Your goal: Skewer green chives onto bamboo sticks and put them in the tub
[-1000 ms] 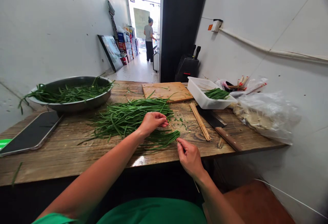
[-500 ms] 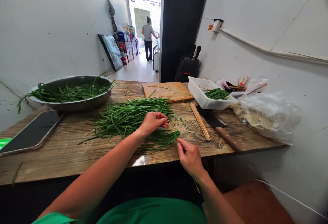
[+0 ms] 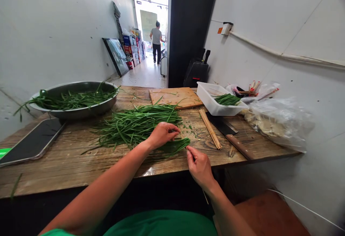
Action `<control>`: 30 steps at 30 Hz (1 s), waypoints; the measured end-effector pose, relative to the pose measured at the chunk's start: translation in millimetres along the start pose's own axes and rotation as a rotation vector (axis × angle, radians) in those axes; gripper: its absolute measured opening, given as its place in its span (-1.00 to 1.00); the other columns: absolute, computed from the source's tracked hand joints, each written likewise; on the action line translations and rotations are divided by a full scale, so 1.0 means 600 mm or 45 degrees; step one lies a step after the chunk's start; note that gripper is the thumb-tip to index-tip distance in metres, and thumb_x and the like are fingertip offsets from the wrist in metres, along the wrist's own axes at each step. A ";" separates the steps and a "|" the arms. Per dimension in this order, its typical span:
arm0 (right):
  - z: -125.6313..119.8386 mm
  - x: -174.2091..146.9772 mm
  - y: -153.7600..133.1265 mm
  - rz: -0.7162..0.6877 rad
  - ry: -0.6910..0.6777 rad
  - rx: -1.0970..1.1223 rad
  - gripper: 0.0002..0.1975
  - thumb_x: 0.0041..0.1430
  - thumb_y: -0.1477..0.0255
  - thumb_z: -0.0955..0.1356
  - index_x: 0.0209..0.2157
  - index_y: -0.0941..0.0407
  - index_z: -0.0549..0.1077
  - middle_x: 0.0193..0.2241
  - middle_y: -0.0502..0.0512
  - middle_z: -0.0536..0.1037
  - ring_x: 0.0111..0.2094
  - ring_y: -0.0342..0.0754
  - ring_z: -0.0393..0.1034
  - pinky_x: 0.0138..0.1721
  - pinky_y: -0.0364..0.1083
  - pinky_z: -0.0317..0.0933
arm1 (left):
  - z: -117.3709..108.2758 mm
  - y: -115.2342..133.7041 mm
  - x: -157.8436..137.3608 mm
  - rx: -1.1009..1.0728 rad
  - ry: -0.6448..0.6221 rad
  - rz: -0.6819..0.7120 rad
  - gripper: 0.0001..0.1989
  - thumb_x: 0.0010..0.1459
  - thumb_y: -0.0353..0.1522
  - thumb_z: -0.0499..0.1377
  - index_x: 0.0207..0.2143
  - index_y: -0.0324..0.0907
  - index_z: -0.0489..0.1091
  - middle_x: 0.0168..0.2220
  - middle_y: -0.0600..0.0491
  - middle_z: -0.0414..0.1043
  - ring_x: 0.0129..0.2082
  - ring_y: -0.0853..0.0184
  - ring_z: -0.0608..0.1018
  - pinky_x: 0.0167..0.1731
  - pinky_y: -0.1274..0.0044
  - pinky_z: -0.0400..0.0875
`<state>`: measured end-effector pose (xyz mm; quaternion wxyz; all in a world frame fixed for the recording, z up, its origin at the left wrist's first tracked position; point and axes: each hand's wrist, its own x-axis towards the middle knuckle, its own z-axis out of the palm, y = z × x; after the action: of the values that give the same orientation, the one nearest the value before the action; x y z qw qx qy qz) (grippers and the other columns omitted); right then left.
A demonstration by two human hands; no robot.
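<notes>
My right hand (image 3: 199, 162) is closed around a thin bamboo skewer (image 3: 206, 197), whose lower end sticks out below the wrist. A bunch of green chives (image 3: 178, 145) is gathered on this skewer, just beyond the fingertips. Over that bunch, my left hand (image 3: 165, 134) bends its fingers and thumb together on chives; its palm side is partly hidden. Behind it lies a large loose pile of chives (image 3: 134, 122) on the wooden table (image 3: 81, 169). A bundle of bare bamboo skewers (image 3: 210, 128) lies to the right of my hands.
A cleaver (image 3: 238, 146) lies right of the skewers. Beyond are a white plastic tub (image 3: 212, 104) holding chives, a cutting board (image 3: 175, 97) and a clear plastic bag (image 3: 280, 121). Left are a metal basin (image 3: 78, 114) of chives and a phone-like slab (image 3: 32, 140). A person (image 3: 156, 41) stands far back.
My left hand has come down from near the skewer's tip onto the chives, moving slightly right. My right hand stays almost where it was, holding the skewer.
</notes>
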<state>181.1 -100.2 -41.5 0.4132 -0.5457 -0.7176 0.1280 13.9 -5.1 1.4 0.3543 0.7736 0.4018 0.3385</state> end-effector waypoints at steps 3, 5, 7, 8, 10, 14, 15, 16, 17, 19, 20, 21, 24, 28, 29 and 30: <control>0.002 -0.001 0.001 0.023 0.007 -0.002 -0.70 0.13 0.46 0.17 -0.18 0.18 0.45 -0.34 0.15 0.56 -0.41 -0.05 0.47 -0.42 -0.15 0.31 | -0.012 0.011 -0.001 0.104 -0.193 0.260 -0.88 -0.05 -0.36 0.16 -0.46 -0.16 0.49 -0.41 0.04 0.46 -0.41 0.41 0.47 -0.36 0.63 0.31; 0.002 -0.001 0.001 0.032 0.012 -0.006 -0.70 0.13 0.46 0.17 -0.18 0.19 0.45 -0.34 0.15 0.56 -0.40 -0.04 0.47 -0.40 -0.15 0.30 | -0.022 0.008 0.003 0.222 -0.036 0.274 -0.84 -0.01 -0.34 0.13 -0.45 -0.17 0.50 -0.39 0.02 0.44 -0.40 0.40 0.45 -0.35 0.60 0.30; 0.003 -0.002 0.000 0.039 0.012 -0.002 -0.70 0.13 0.45 0.17 -0.19 0.19 0.45 -0.35 0.15 0.56 -0.41 -0.04 0.46 -0.41 -0.15 0.29 | -0.031 -0.003 0.007 0.415 0.240 0.205 -0.81 0.03 -0.32 0.10 -0.43 -0.19 0.49 -0.41 0.00 0.42 -0.41 0.38 0.42 -0.34 0.56 0.27; 0.003 -0.002 0.000 0.042 0.011 -0.001 -0.70 0.13 0.45 0.17 -0.19 0.19 0.45 -0.37 0.15 0.56 -0.43 -0.05 0.46 -0.43 -0.15 0.29 | -0.033 -0.010 0.008 0.518 0.314 0.181 -0.80 0.04 -0.32 0.09 -0.41 -0.19 0.49 -0.41 -0.01 0.41 -0.40 0.36 0.41 -0.33 0.54 0.26; 0.003 -0.001 -0.001 0.045 0.008 -0.003 -0.70 0.14 0.44 0.17 -0.19 0.19 0.45 -0.38 0.15 0.56 -0.46 -0.06 0.46 -0.46 -0.16 0.28 | -0.034 -0.021 0.011 0.705 0.293 0.178 -0.82 0.03 -0.33 0.10 -0.40 -0.19 0.48 -0.41 -0.01 0.39 -0.38 0.34 0.39 -0.31 0.52 0.23; 0.002 -0.001 -0.002 0.043 0.002 -0.011 -0.69 0.13 0.44 0.17 -0.20 0.20 0.45 -0.39 0.15 0.56 -0.50 -0.07 0.44 -0.50 -0.17 0.28 | -0.030 -0.027 0.011 0.993 0.109 0.196 -0.88 -0.03 -0.34 0.16 -0.45 -0.17 0.48 -0.43 -0.01 0.37 -0.33 0.28 0.36 -0.27 0.48 0.17; 0.002 -0.001 -0.001 0.044 0.002 -0.011 -0.69 0.13 0.44 0.17 -0.20 0.21 0.45 -0.40 0.15 0.56 -0.51 -0.07 0.44 -0.51 -0.17 0.27 | -0.030 -0.025 0.010 1.053 0.095 0.184 -0.88 -0.03 -0.35 0.16 -0.46 -0.17 0.48 -0.42 -0.02 0.36 -0.32 0.27 0.35 -0.27 0.46 0.15; 0.002 -0.001 -0.001 0.045 0.002 -0.011 -0.69 0.13 0.44 0.17 -0.20 0.21 0.45 -0.40 0.15 0.56 -0.51 -0.07 0.44 -0.52 -0.18 0.27 | -0.030 -0.024 0.009 1.107 0.084 0.168 -0.89 -0.04 -0.36 0.16 -0.46 -0.17 0.48 -0.42 -0.02 0.36 -0.30 0.26 0.34 -0.26 0.45 0.14; 0.002 -0.002 -0.001 0.045 0.003 -0.011 -0.69 0.13 0.44 0.17 -0.19 0.21 0.45 -0.40 0.15 0.56 -0.49 -0.06 0.45 -0.51 -0.18 0.27 | -0.030 -0.022 0.009 1.153 0.073 0.152 -0.89 -0.04 -0.37 0.15 -0.46 -0.16 0.48 -0.41 -0.03 0.36 -0.29 0.24 0.33 -0.26 0.44 0.12; 0.001 -0.002 -0.001 0.039 0.008 -0.011 -0.69 0.13 0.45 0.17 -0.19 0.21 0.45 -0.39 0.16 0.56 -0.45 -0.05 0.46 -0.47 -0.18 0.28 | -0.031 -0.019 0.007 1.213 0.050 0.118 -0.89 -0.03 -0.37 0.15 -0.47 -0.16 0.47 -0.39 -0.03 0.35 -0.27 0.23 0.32 -0.25 0.43 0.10; 0.001 -0.002 -0.001 0.037 0.008 -0.010 -0.69 0.13 0.45 0.17 -0.19 0.21 0.45 -0.38 0.16 0.56 -0.43 -0.05 0.46 -0.45 -0.17 0.28 | -0.032 -0.018 0.006 1.226 0.034 0.101 -0.89 -0.03 -0.37 0.14 -0.47 -0.16 0.47 -0.39 -0.03 0.35 -0.27 0.23 0.31 -0.25 0.43 0.10; 0.001 -0.002 0.000 0.034 0.008 -0.010 -0.69 0.13 0.45 0.17 -0.19 0.20 0.45 -0.38 0.15 0.56 -0.42 -0.05 0.46 -0.44 -0.17 0.29 | -0.032 -0.017 0.005 1.232 0.020 0.082 -0.89 -0.03 -0.36 0.14 -0.47 -0.15 0.47 -0.38 -0.03 0.35 -0.26 0.23 0.30 -0.25 0.42 0.09; 0.000 -0.002 -0.001 0.030 0.010 -0.006 -0.70 0.13 0.46 0.17 -0.19 0.20 0.45 -0.37 0.15 0.56 -0.42 -0.05 0.46 -0.41 -0.17 0.28 | -0.030 -0.016 0.003 1.234 0.016 0.025 -0.88 -0.02 -0.34 0.14 -0.45 -0.15 0.46 -0.35 -0.03 0.33 -0.23 0.21 0.28 -0.24 0.41 0.09; 0.000 -0.002 -0.001 0.028 0.023 -0.010 -0.70 0.12 0.45 0.17 -0.20 0.20 0.46 -0.40 0.14 0.56 -0.46 -0.07 0.45 -0.46 -0.17 0.28 | -0.027 -0.016 0.001 1.097 -0.056 0.073 -0.88 -0.02 -0.33 0.14 -0.42 -0.13 0.45 -0.30 -0.01 0.34 -0.21 0.23 0.29 -0.24 0.42 0.10; 0.000 -0.002 -0.001 0.028 0.025 -0.011 -0.69 0.12 0.45 0.17 -0.21 0.19 0.46 -0.41 0.14 0.56 -0.48 -0.07 0.45 -0.47 -0.18 0.27 | -0.027 -0.017 0.001 1.032 -0.095 0.103 -0.88 -0.02 -0.31 0.15 -0.42 -0.11 0.45 -0.29 0.01 0.35 -0.21 0.24 0.30 -0.24 0.43 0.11; 0.000 -0.002 -0.001 0.028 0.024 -0.010 -0.69 0.12 0.44 0.16 -0.20 0.19 0.46 -0.42 0.13 0.56 -0.49 -0.08 0.44 -0.48 -0.18 0.27 | -0.028 -0.019 0.002 0.973 -0.119 0.125 -0.88 -0.02 -0.29 0.15 -0.42 -0.11 0.45 -0.29 0.03 0.37 -0.21 0.25 0.31 -0.24 0.43 0.11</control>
<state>180.6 -101.7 -41.7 0.4164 -0.5565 -0.7081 0.1246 -3.2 5.3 1.1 0.0417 0.8827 0.4449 0.1454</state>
